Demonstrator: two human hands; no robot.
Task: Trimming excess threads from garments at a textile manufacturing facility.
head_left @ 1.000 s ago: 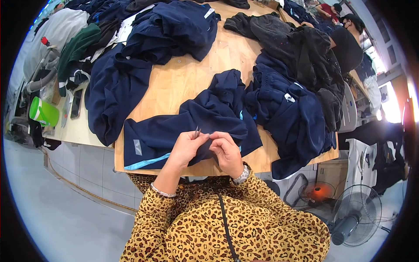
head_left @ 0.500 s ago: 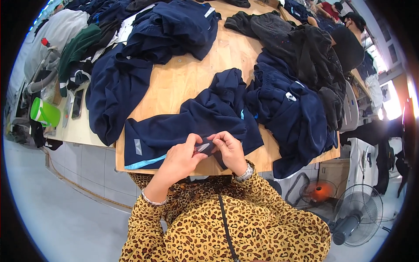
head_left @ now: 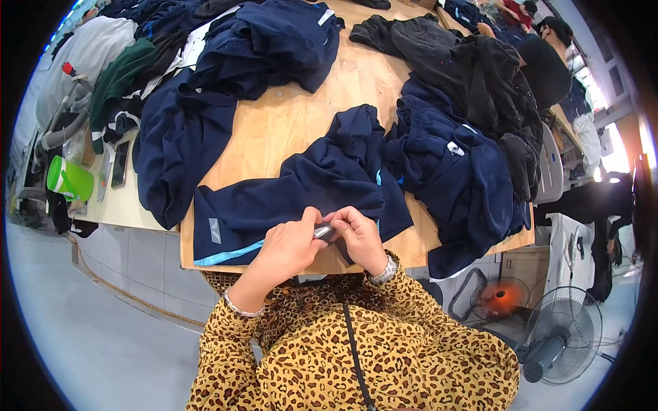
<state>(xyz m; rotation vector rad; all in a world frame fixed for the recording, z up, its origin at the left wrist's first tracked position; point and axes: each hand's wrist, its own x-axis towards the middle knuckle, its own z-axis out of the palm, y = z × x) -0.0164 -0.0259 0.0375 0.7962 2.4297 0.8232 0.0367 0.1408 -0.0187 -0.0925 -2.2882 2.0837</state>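
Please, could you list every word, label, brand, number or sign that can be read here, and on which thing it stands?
No word or number can be read.
Grey patch on the front garment: angular mark, no readable letters.
White tag on the right garment: too small to read.
Pale patch on the far garment: too small and blurred.

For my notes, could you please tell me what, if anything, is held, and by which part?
The left grip holds a silvery tool, the held part hidden; the right grip pinches the navy garment, exact spot unclear.
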